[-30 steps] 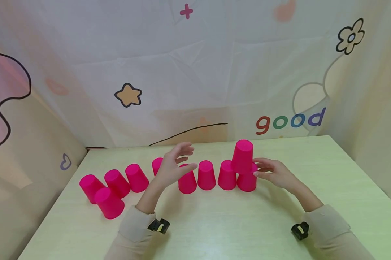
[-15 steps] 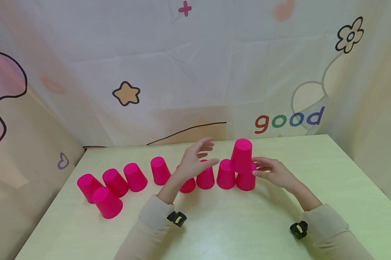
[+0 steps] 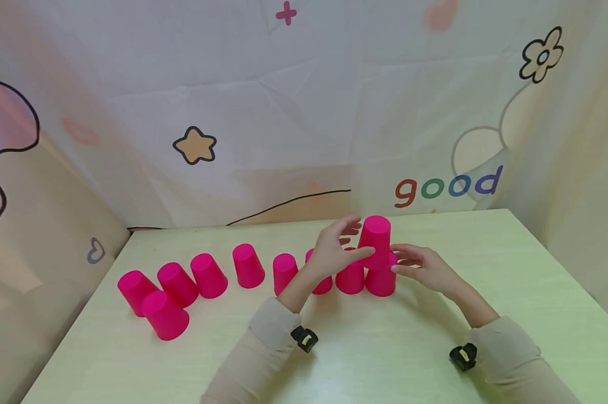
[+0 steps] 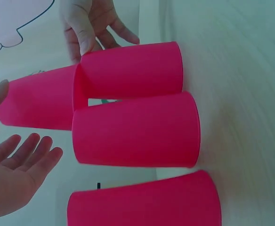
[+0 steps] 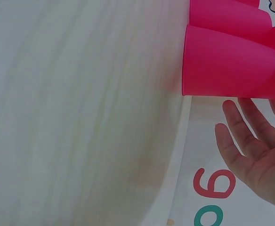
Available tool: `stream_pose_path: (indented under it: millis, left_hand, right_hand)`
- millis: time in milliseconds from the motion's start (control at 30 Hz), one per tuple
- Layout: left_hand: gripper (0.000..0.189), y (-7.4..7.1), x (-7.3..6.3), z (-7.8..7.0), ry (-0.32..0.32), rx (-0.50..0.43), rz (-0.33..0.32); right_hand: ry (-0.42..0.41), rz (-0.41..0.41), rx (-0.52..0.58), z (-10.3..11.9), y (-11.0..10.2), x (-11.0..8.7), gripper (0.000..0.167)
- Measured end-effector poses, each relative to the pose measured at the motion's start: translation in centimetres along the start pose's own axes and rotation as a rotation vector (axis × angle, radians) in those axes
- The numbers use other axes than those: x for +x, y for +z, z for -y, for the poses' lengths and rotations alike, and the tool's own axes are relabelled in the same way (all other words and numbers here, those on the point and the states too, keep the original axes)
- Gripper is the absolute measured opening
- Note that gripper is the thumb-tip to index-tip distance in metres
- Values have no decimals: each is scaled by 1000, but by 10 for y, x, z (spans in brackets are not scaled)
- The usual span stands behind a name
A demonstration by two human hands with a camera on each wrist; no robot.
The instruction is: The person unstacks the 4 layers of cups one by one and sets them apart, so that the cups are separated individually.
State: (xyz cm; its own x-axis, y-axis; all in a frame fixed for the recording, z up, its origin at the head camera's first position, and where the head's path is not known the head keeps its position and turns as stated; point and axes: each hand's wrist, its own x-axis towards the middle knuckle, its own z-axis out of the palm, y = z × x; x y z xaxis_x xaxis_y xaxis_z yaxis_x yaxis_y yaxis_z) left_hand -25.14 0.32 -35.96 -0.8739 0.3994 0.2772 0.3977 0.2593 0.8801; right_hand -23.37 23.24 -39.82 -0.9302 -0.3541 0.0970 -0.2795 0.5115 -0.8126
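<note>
While the upper pink tumbler-shaped cup stands upside down across the two end cups of the row — the right-end cup and its left neighbour — it lies between the person's two hands. The left hand is spread wide at its left side, thumb in front near its closed end, fingers straight and apart from the cup in the left wrist view; whether the thumb touches it I cannot tell. The right hand sits lower, just beside the right-end cup, its fingers loose and spaced — nothing gripped — with the thumb at that cup's upper end, though contact is unclear.

Two more inverted cups continue the row leftward, the nearer one partly hidden by the left hand; five others stand farther left on the pale wooden table.

On the fabric backdrop, beyond the right hand, the lowercase word "good" reads in red, green, blue and purple letters. The right wrist view shows its red g and green o turned sideways.
</note>
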Motion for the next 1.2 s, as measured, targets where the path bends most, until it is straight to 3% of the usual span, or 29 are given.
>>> stream_pose_path:
  millis: [367,567,1200]
  left_hand:
    - [66,16,2,4,-53,-8,4]
    - [63,18,2,2,-30,7,-3]
    - [61,-13,-22,0,81,43,-56]
  right_hand:
    - [-20,19,19,5,0,-1,50]
    - [-14,17,4,5,-1,-2,50]
    - [-7,3,-7,4,0,0,47]
